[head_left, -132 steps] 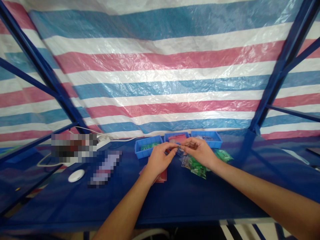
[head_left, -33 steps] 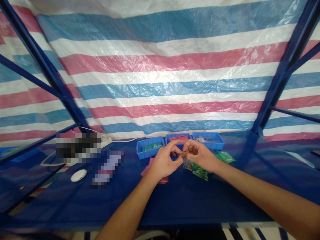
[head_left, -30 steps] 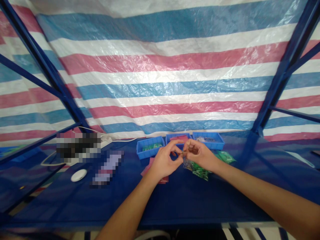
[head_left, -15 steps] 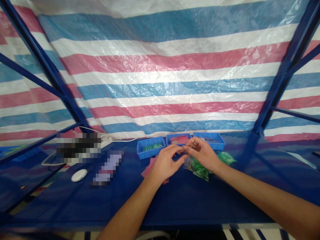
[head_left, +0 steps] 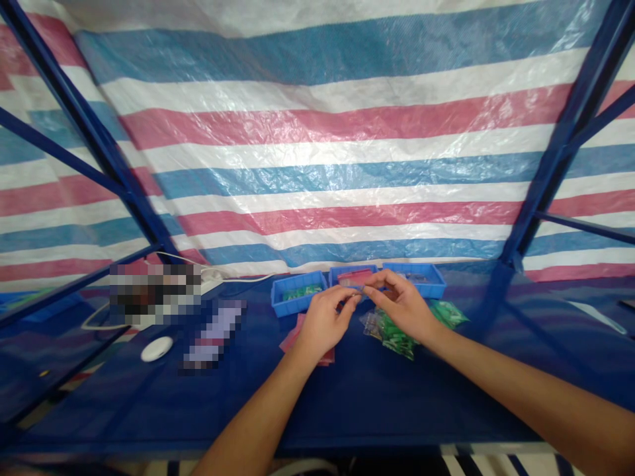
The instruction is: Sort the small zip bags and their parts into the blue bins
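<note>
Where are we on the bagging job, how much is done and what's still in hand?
Done: green packets and red packets lie on the table. In hand: left hand and right hand pinch one tiny piece together; what it is I can't tell. Left: three blue trays hold contents.

Both arms are bare right up to the bottom edge of the frame, with no sleeves, and the left hand [head_left: 321, 322] and right hand [head_left: 404, 306] wear no gloves.

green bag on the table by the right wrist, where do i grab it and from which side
Probably pinch the near edge of the green bag from above. It lies flat and limp on the table beside the right hand, and that edge lies clear of the hand.
</note>
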A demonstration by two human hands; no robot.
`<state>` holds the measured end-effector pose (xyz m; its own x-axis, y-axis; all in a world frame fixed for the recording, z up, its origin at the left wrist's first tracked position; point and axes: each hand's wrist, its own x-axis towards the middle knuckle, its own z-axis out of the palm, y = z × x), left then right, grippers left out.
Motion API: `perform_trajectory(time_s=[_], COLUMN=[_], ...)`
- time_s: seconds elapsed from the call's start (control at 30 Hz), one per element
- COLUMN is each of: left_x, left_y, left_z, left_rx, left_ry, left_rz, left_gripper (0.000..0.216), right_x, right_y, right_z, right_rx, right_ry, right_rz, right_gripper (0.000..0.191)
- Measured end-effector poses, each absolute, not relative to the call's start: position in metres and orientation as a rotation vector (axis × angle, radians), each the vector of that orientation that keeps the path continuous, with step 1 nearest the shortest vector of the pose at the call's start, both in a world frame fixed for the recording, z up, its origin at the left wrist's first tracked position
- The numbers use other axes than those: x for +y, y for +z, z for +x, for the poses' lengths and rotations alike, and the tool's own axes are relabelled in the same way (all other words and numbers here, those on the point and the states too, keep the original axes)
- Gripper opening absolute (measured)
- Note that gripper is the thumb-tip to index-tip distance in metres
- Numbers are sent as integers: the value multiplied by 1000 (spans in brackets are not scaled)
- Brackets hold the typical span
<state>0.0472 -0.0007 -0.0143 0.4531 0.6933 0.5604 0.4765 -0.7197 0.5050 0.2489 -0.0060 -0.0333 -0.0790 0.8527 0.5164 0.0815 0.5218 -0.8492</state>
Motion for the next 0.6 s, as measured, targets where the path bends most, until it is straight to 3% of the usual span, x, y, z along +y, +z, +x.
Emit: perform_trajectory(time_s=[0.33, 0.6], left_x=[-1, -2], left_y=[-15, -9], left_z=[48, 45], left_rx=[1009, 1042], left_ry=[1218, 1340], left_rz=[2168, 2373], left_gripper=[26, 17], right_x=[-1, 5], right_y=[-41, -45], right_z=[252, 253], right_rx=[-1646, -1524], right_ry=[832, 846], right_rz=[-820, -873], right_gripper=[26, 33])
